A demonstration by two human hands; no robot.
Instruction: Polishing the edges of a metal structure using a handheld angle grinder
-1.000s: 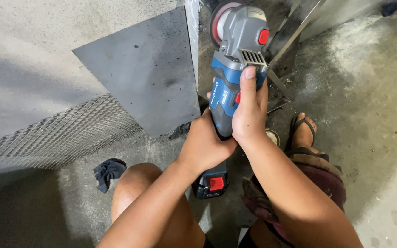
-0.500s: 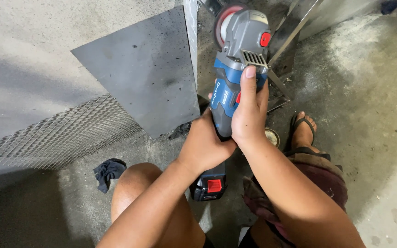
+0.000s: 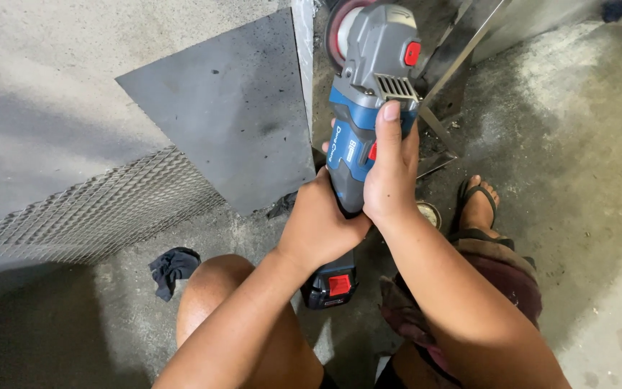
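Observation:
Both my hands hold a blue and grey cordless angle grinder (image 3: 372,79). My left hand (image 3: 318,227) wraps the lower part of its handle, just above the black battery pack (image 3: 329,287) with a red catch. My right hand (image 3: 391,173) grips the blue body higher up, thumb stretched toward the grey vented head. The grinder's reddish disc (image 3: 340,25) sits at the top, close to the edge of an upright metal strip (image 3: 302,65) beside a dark grey metal sheet (image 3: 224,122).
Expanded metal mesh (image 3: 88,212) lies at the left on the concrete floor. A dark rag (image 3: 172,268) lies near my left knee. My right foot in a sandal (image 3: 478,205) rests by thin metal bars (image 3: 462,50). A small round disc (image 3: 430,214) lies by the foot.
The grinder and both hands have shifted slightly up and away from me, bringing the disc nearer the top edge of view. The grip has not changed.

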